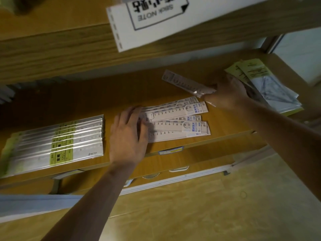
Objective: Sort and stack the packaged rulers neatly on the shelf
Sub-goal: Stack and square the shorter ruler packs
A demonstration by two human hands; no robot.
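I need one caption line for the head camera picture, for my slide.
Left hand rests on fanned white packaged rulers on the wooden shelf; right hand touches a clear-wrapped ruler.

**Surfaces: wood grain, glossy film**

Shelf [86,94], mid-frame: wood-grain, matt. Fanned rulers [180,119], centre: white, in clear glossy plastic sleeves. Yellow-labelled ruler packs [57,145], lower left: shiny film. White box [156,21], top: matt card.

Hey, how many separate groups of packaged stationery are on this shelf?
4: the yellow-label ruler stack at left, fanned white rulers in the middle, one clear ruler behind them, green-card packets at right. More may be hidden.
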